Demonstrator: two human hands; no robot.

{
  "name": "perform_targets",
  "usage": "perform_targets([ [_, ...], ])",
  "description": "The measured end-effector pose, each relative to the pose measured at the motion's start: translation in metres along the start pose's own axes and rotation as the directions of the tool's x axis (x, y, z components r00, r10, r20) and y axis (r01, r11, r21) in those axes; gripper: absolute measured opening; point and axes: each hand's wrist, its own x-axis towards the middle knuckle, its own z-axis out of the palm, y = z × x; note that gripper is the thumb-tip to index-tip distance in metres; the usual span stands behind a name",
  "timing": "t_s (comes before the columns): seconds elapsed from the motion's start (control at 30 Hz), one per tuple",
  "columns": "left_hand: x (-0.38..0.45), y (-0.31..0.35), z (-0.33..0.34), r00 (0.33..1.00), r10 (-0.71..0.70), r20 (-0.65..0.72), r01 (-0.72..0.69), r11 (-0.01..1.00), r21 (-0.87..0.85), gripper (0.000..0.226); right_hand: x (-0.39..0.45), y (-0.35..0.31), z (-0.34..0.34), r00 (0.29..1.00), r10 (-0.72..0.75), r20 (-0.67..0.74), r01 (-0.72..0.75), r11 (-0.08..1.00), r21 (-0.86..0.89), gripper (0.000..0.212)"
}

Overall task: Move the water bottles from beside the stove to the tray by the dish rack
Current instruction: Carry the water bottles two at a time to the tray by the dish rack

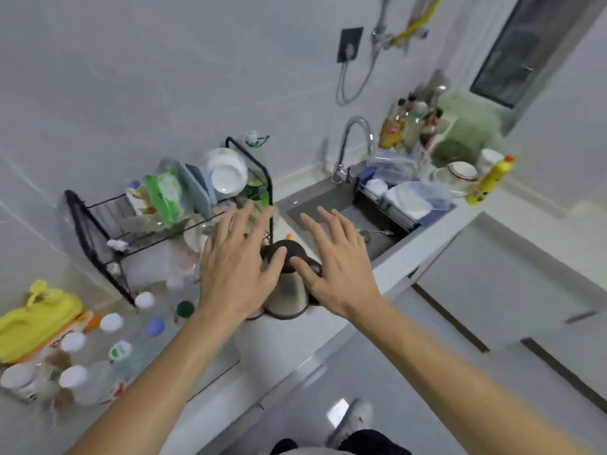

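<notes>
Several clear water bottles (98, 372) with white, purple and green caps stand clustered on a grey tray (223, 359) at the lower left, just in front of the black dish rack (98, 238). My left hand (239, 267) and my right hand (335, 267) are both stretched out flat with fingers spread, hovering above a steel electric kettle (289, 290). Neither hand holds anything. The view is blurred by motion. No stove is in view.
A sink (331, 208) with a curved tap (354, 146) lies behind the kettle. A rack of dishes (404, 201) spans the sink's right side. Sauce bottles (410, 123), bowls and a yellow bottle (492, 178) crowd the far right. A yellow container (36, 320) sits at far left.
</notes>
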Motion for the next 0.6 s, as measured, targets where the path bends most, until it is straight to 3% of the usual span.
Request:
perform_targets([
  [0.13,0.036,0.097,0.034,0.964,0.257,0.068,-0.256,0.966,-0.023,0.070,-0.052,0.083,-0.056,0.963,0.248,-0.109,-0.252,0.968,-0.022,0.072],
  [0.33,0.070,0.290,0.091,0.829,0.554,0.083,-0.539,0.829,-0.148,0.072,-0.147,0.223,-0.145,0.808,0.535,-0.246,-0.562,0.825,-0.052,0.072],
  [0.6,0.056,0.579,0.173,0.670,0.740,0.059,-0.679,0.643,-0.355,0.073,-0.296,0.400,-0.254,0.569,0.727,-0.384,-0.801,0.596,-0.059,0.074],
])
